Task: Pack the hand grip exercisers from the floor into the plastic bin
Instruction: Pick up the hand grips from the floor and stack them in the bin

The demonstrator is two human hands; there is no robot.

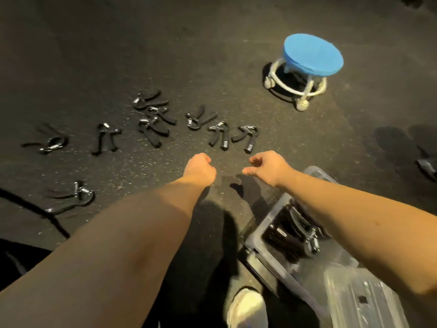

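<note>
Nearest, a pale shoe (247, 308) stands on the dark floor (212, 55), and just to its right lies the plastic bin (256, 245), a grey-walled container with a clear lid (359, 301) lying beside it. Several hand grip exercisers already lie inside the bin (293, 235), packed side by side; its place close to the person's right side probably keeps each carry short.

Both bare forearms extend forward over the floor. The left hand (199, 170) is curled into a loose fist and grasps nothing that can be seen. The right hand (267, 168) has its fingers bent and slightly parted, thumb forward, also empty; the posture suggests a reach prepared for pinching. Neither hand touches a grip.

Just beyond the hands, the nearest grips (244, 137) lie flat on the floor, handles splayed and metal springs catching the light. The rest form a loose row running leftward (153, 124), with one further left (105, 138), another at the far left (53, 143), and a single grip set apart nearer the person on the left (75, 196). Motion blur hides an exact count.

Farthest, a low blue stool on castors (309, 58) stands well apart from the row.

Roughly a third of the packing appears done.
</note>
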